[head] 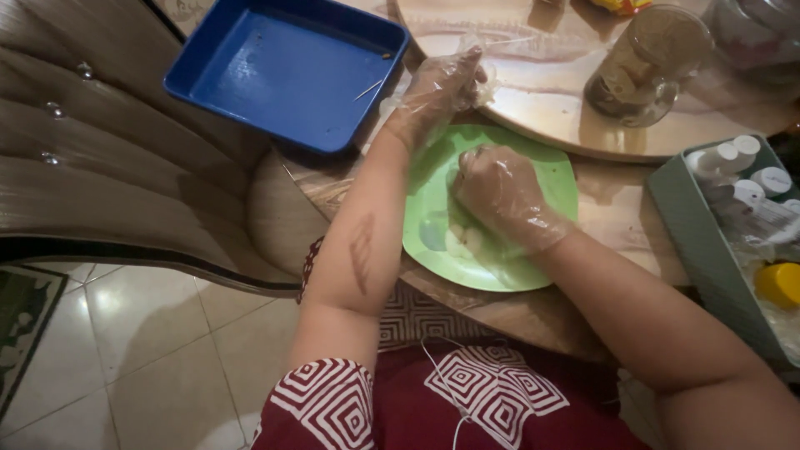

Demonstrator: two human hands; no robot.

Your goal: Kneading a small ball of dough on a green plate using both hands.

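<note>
Evidently, the right hand (500, 196), gloved in clear plastic, was curled over pale food pieces (462, 240) on the green plate (546, 167) at frame centre, while the gloved left hand (437, 87), loosely curled and apparently grasping nothing, hovered beside the blue tray (275, 62) at upper left.

Both hands wore thin clear gloves. The right hand (500, 193) pressed down, fingers curled, on pale food on a green plate (546, 167); the left hand (437, 92) hovered just beyond it, beside a blue tray (250, 67)
</note>
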